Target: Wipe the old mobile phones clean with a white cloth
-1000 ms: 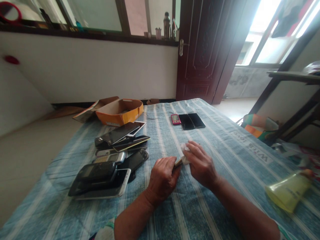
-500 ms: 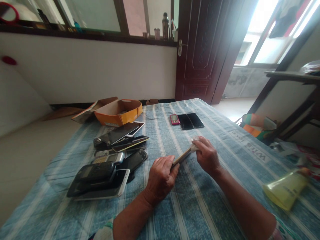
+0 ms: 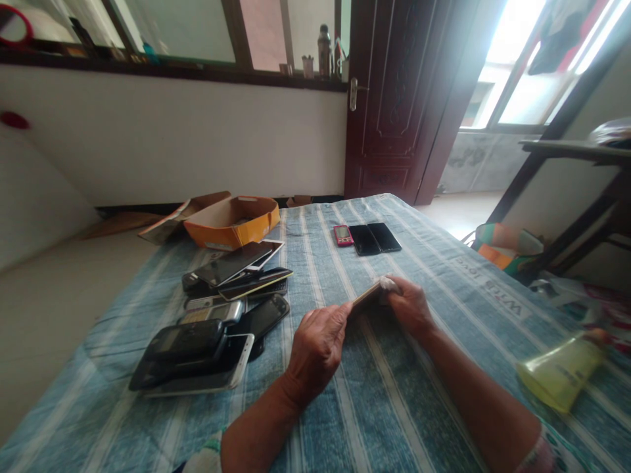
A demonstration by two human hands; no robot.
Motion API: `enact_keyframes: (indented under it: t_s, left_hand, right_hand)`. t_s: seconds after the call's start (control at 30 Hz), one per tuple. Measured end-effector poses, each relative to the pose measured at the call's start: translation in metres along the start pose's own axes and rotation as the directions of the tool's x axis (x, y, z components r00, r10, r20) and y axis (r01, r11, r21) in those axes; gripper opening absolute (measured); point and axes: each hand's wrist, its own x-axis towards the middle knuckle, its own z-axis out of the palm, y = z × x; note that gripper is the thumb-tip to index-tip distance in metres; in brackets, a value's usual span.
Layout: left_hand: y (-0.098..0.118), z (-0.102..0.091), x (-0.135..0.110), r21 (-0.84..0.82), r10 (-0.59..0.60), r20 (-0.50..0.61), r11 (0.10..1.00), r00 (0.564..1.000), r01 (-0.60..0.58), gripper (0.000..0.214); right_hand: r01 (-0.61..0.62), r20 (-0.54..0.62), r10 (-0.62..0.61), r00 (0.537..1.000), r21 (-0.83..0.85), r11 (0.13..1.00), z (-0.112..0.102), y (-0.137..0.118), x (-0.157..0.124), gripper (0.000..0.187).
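A thin phone (image 3: 365, 297) is held tilted above the striped cloth, seen nearly edge-on. My left hand (image 3: 320, 341) grips its near-left end, fingers closed over it. At the far-right end, my right hand (image 3: 410, 307) pinches a crumpled white tissue (image 3: 389, 285) against the phone's edge. Beyond the hands, two black phones (image 3: 375, 238) lie side by side, with a small pink keypad phone (image 3: 343, 235) at their left. To the left of my left hand is a loose pile of several old phones (image 3: 197, 341), some stacked on others.
An open orange cardboard box (image 3: 231, 226) stands at the table's far left, behind the pile. On the right lies a yellow translucent plastic container (image 3: 562, 371). A blue striped tablecloth (image 3: 315, 263) covers the table. A dark red door (image 3: 394, 98) and a wooden stand (image 3: 572, 151) are beyond.
The phone has tilted so more of its flat underside shows. My right hand has turned, bringing the tissue lower around the phone's far end, and my left hand has shifted slightly along it.
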Motion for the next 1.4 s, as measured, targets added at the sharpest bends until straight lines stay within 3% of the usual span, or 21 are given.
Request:
enact_keyframes:
  t_s: [0.1, 0.33, 0.43, 0.5, 0.6, 0.73, 0.83, 0.9, 0.97, 1.17, 1.4]
  left_hand:
    - [-0.001, 0.000, -0.001, 0.013, -0.007, 0.007, 1.000, 1.000, 0.007, 0.030]
    - [0.001, -0.002, 0.001, 0.015, -0.036, 0.019, 0.999, 0.999, 0.035, 0.027]
    - [0.001, -0.002, 0.002, -0.025, -0.028, 0.011, 0.999, 1.000, 0.028, 0.025]
    - [0.001, -0.002, 0.002, -0.051, -0.023, 0.000, 0.998, 1.000, 0.023, 0.024]
    - [-0.001, 0.000, 0.001, -0.059, -0.022, -0.015, 0.998, 1.000, 0.021, 0.024]
    - [-0.003, 0.002, -0.001, -0.062, -0.021, -0.018, 0.998, 1.000, 0.020, 0.024]
    - [-0.002, 0.002, -0.002, -0.086, -0.026, -0.015, 0.996, 1.000, 0.025, 0.023]
    - [-0.002, 0.001, -0.001, -0.101, -0.033, -0.010, 0.994, 0.999, 0.032, 0.023]
    - [-0.001, 0.000, 0.000, -0.109, -0.056, -0.010, 0.993, 0.998, 0.055, 0.022]
    - [0.000, -0.002, 0.002, -0.137, -0.152, 0.017, 0.979, 0.988, 0.152, 0.024]
    - [0.002, -0.002, 0.003, -0.218, -0.229, 0.070, 0.946, 0.971, 0.239, 0.026]
  right_hand:
    - [-0.036, 0.049, 0.037, 0.998, -0.023, 0.999, -0.003, -0.009, -0.001, 0.020]
    - [-0.036, 0.027, 0.036, 0.999, -0.014, 0.999, -0.002, -0.007, -0.001, 0.020]
    - [0.045, -0.067, -0.046, 0.997, -0.025, 0.999, 0.002, 0.000, -0.002, 0.025]
    - [0.161, -0.141, -0.169, 0.975, -0.067, 0.985, 0.004, 0.003, -0.002, 0.027]
    - [0.374, -0.170, -0.403, 0.899, -0.179, 0.910, 0.005, 0.000, -0.005, 0.033]
    - [0.623, -0.030, -0.659, 0.751, -0.296, 0.724, 0.007, -0.017, -0.017, 0.039]
    - [0.743, 0.109, -0.749, 0.653, -0.279, 0.608, 0.014, -0.032, -0.029, 0.037]
    - [0.777, 0.171, -0.764, 0.622, -0.253, 0.576, 0.017, -0.037, -0.034, 0.036]
    - [0.775, 0.178, -0.760, 0.625, -0.258, 0.577, 0.016, -0.035, -0.033, 0.036]
    - [0.644, 0.025, -0.689, 0.724, -0.381, 0.663, 0.002, -0.017, -0.013, 0.039]
    - [0.736, 0.145, -0.736, 0.661, -0.318, 0.598, 0.015, -0.033, -0.031, 0.037]
